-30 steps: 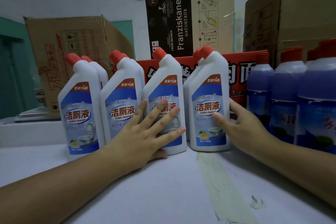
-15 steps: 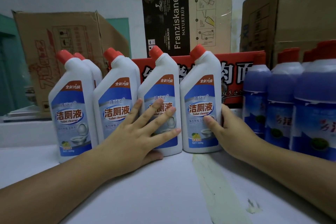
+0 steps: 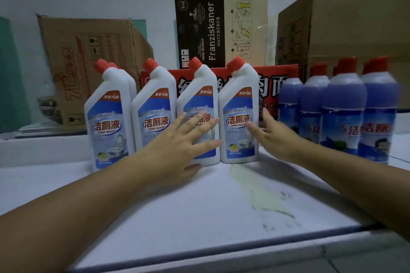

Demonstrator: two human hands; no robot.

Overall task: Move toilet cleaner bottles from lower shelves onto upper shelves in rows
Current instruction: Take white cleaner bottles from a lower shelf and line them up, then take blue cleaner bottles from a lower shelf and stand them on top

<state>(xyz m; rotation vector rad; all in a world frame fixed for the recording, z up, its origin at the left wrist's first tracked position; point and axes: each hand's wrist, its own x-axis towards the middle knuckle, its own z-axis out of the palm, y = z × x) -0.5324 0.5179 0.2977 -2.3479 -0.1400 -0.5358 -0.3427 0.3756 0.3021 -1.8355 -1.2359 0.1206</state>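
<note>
Several white toilet cleaner bottles with red angled caps stand in a front row on the white upper shelf [image 3: 199,201]. My left hand [image 3: 177,146] lies flat with spread, straight fingers against the label of the third bottle [image 3: 200,95]. My right hand [image 3: 273,137] is beside the rightmost white bottle [image 3: 238,104], fingers straight along its right side and thumb by its label; whether they touch it I cannot tell. The leftmost bottle [image 3: 108,117] and the second bottle [image 3: 153,108] stand untouched. More red caps show behind the front row.
Several blue bottles with red caps [image 3: 341,106] stand close on the right. Behind are a red carton [image 3: 273,86], a brown box [image 3: 88,55] at left, a Franziskaner box [image 3: 210,31] and a large box [image 3: 346,29]. A yellowish stain [image 3: 257,190] marks the shelf.
My right hand has loosened from around the rightmost white bottle and its fingers have straightened. My left hand stays flat on the third bottle. The camera has pulled back and the view shifted right.
</note>
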